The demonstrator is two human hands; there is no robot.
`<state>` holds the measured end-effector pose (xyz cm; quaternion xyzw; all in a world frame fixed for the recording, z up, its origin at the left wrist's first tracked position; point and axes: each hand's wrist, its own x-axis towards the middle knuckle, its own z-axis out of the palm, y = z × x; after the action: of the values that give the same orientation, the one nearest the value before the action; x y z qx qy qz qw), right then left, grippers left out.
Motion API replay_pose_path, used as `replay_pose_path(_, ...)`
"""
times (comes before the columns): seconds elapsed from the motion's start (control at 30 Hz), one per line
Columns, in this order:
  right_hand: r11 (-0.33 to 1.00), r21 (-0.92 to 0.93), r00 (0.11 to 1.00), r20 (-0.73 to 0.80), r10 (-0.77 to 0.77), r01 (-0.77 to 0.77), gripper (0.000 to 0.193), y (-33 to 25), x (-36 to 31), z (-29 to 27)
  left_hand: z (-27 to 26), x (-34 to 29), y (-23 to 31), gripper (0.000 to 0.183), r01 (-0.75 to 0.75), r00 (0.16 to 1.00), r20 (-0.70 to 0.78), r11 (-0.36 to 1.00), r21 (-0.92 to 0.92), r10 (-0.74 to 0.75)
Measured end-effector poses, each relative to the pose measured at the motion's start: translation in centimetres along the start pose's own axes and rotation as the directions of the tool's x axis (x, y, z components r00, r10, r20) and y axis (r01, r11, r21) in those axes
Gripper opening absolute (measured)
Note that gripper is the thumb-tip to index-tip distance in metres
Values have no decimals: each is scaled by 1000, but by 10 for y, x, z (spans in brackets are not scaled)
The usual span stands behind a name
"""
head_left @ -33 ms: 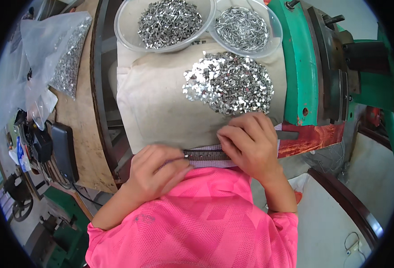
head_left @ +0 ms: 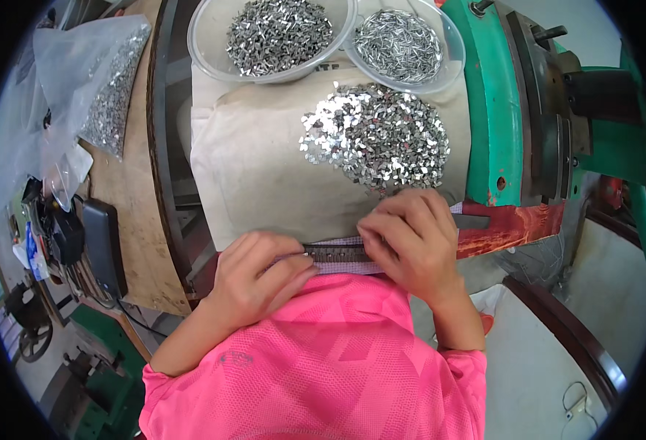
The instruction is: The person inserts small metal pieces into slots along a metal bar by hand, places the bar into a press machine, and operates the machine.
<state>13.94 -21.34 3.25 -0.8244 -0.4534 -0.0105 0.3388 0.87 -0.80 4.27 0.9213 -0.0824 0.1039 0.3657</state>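
Observation:
A dark, notched metal strip lies crosswise in front of me, with both its ends partly hidden by my hands. My left hand is closed with curled fingers round the strip's left end, and a tiny shiny bit shows by its fingertips. My right hand is pinched over the strip's right part; whatever sits between thumb and fingertips is too small or hidden to see. Just beyond the right hand spreads a loose pile of small shiny metal pieces on a beige cloth.
Two round clear plastic tubs stand at the back: the left tub holds short metal bits, the right tub thin metal pins. A green machine borders the right side. At left, a wooden board carries a plastic bag of metal pieces.
My right hand has shifted very slightly toward me and to the right. The left fingers have moved a little upward along the strip. The pile looks the same.

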Motion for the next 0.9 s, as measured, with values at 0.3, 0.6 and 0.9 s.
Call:
replay_pose_path(0.3, 999, 21, 998, 54, 31, -33, 28, -12, -37, 1, 21, 0, -5, 25, 13, 996, 92, 1000, 28, -15)
replay_pose_path(0.6, 984, -159, 997, -30, 71, -75, 23, 16, 2, 4, 28, 0, -8, 31, -38, 995, 95, 998, 56, 33)
replay_pose_path(0.9, 975, -201, 995, 10, 96, -92, 19, 4, 19, 7, 29, 9, -9, 32, 56, 997, 59, 993, -107, -50)
